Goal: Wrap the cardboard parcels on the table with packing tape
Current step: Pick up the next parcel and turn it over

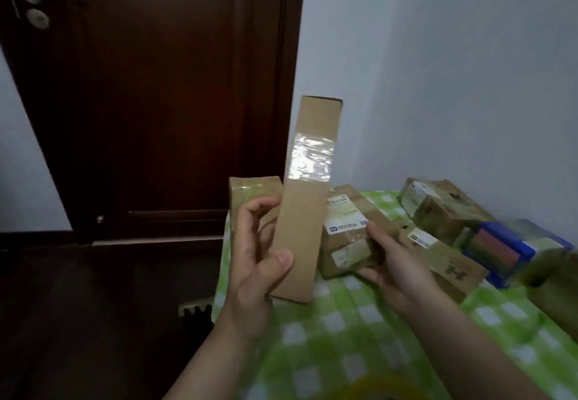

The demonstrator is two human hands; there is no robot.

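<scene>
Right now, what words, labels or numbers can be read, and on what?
None legible.
White label on the parcel in the right hand: too blurred.
Second label, middle parcel: too blurred.
Third label, rear parcel: too blurred.
Tall box in the left hand: no print.

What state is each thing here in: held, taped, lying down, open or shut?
Long brown cardboard box: held up, nearly upright, one clear tape band round its middle.
Left hand: fingers grip that box's lower part.
Brown cardboard parcel with white label: lying flat, label up.
Right hand: holds that parcel's near corner.
Dark wooden door: shut.
</scene>
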